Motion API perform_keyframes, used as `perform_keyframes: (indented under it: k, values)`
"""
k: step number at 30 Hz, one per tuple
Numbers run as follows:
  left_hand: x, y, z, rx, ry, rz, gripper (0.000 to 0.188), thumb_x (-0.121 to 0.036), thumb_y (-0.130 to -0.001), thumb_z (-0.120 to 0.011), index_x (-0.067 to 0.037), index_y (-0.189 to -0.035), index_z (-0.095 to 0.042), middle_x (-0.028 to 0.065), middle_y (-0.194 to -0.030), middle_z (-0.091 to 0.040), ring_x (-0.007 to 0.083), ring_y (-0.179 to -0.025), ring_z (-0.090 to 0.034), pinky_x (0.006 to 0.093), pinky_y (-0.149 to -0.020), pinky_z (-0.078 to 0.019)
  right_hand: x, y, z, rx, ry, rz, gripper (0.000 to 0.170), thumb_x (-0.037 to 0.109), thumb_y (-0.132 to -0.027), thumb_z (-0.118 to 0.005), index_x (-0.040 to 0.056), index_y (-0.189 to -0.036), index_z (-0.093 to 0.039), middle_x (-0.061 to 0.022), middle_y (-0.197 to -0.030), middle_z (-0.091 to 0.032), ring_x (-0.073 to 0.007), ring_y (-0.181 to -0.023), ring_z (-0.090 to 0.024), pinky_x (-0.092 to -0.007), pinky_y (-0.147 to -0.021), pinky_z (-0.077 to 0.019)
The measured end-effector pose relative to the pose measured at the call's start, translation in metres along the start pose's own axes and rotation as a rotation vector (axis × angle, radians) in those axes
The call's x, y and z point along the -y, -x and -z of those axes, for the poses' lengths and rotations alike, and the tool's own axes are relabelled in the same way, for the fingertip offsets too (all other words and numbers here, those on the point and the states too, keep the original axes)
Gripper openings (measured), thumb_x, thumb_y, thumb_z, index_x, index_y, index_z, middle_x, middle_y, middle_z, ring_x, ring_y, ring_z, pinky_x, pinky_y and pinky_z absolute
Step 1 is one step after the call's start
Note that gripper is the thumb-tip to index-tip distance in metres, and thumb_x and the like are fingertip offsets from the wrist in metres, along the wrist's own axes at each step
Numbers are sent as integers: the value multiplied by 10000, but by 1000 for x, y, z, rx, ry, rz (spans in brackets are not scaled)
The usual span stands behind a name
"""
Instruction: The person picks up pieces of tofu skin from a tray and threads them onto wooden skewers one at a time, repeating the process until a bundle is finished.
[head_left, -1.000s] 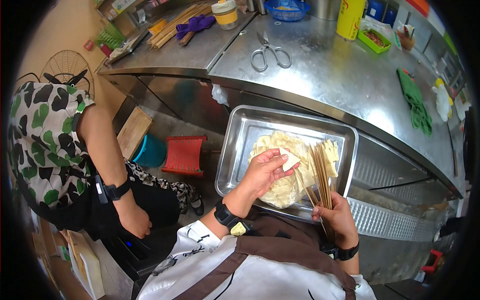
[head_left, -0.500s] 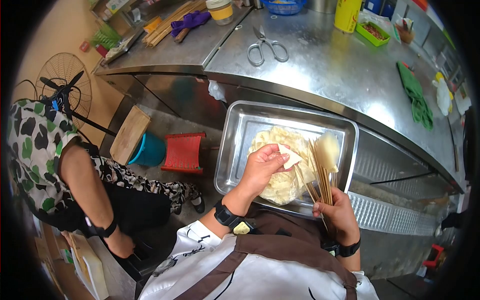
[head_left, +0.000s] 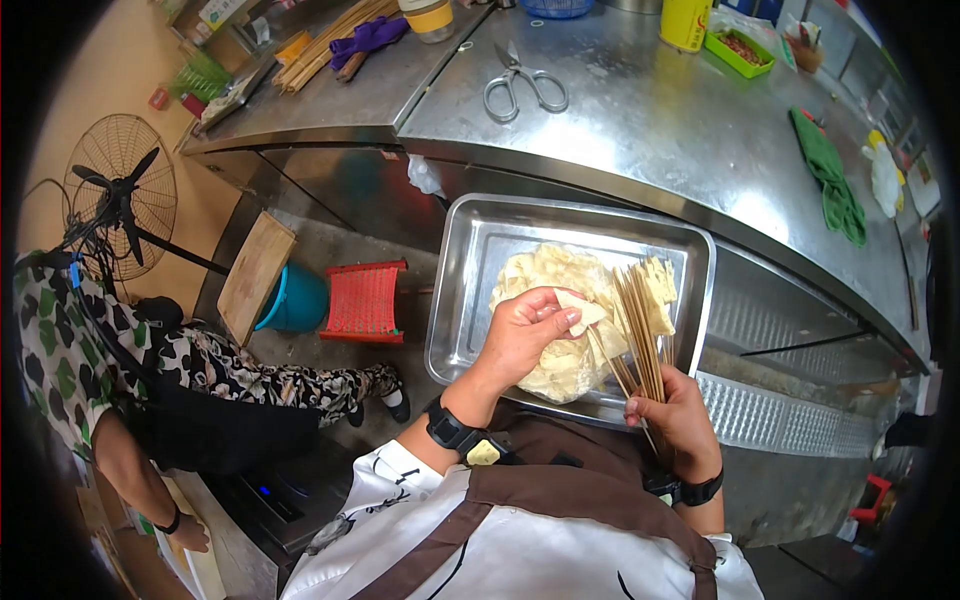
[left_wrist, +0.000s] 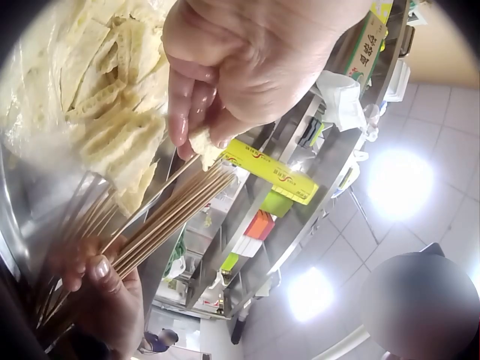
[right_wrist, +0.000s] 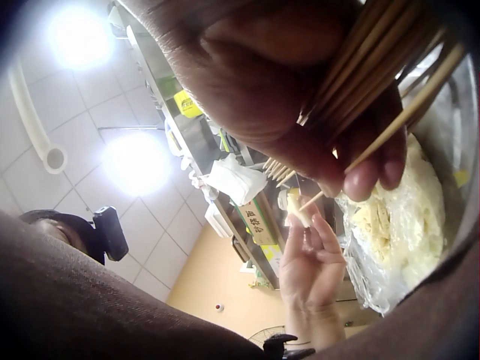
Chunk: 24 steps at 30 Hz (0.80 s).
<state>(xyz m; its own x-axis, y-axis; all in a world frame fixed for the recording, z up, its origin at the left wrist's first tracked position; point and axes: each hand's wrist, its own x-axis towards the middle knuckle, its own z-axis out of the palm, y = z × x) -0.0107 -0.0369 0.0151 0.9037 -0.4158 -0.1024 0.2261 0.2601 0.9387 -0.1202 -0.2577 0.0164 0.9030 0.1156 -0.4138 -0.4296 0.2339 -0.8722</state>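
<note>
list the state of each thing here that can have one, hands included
left hand, pinching a pale piece
right hand, gripping skewers
pale piece, at one skewer's tip
skewers, bundled, one angled out
metal tray, holding a pale heap
scissors, lying on the counter, handles spread
green cloth, lying on the counter
fan, blades look still
ceiling lights, on

head view from above, close upward-tilted wrist views, skewers [head_left: 646, 350] in all

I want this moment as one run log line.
left grip: food piece | right grip: sticks | one stick: tip at piece | tray: food pile
</note>
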Motion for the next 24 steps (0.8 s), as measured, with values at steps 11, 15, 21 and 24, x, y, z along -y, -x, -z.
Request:
perform_keyframes:
  k: [11,15,21,24]
  values:
    - [6,3,0,93,-56,68,206,-55,-913,-601,21,-1104,-605,94,-983,-676,156,-904,-658,275,-758,-548,-1,1,0,4,-22,2,251,-83,-788,-658,-48,-1021,-572,-51,-768,-614,-114,-639,-595,-242,-606,-501]
    - [4,6,-7,96,-10,39,237,-97,-934,-584,-15,-1156,-585,70,-1011,-673,94,-896,-620,238,-747,-513,1,2,0,1,-19,-2,251,-77,-790,-662,-49,-1023,-572,-50,-766,-613,-113,-637,-594,-242,-604,-501]
    - [3,4,-7,41,-62,-12,243,-153,-960,-552,-44,-1177,-564,74,-1084,-680,75,-934,-608,211,-739,-472,2,3,-1,-5,-22,-3,252,-78,-789,-665,-47,-1022,-574,-47,-761,-611,-109,-635,-590,-239,-598,-496]
    - [3,4,-6,41,-61,-8,224,-158,-960,-552,-49,-1154,-574,64,-1075,-683,74,-939,-608,213,-736,-470,3,3,-1,-1,-8,-3,252,-78,-788,-666,-46,-1021,-575,-46,-760,-610,-107,-635,-589,-237,-595,-493]
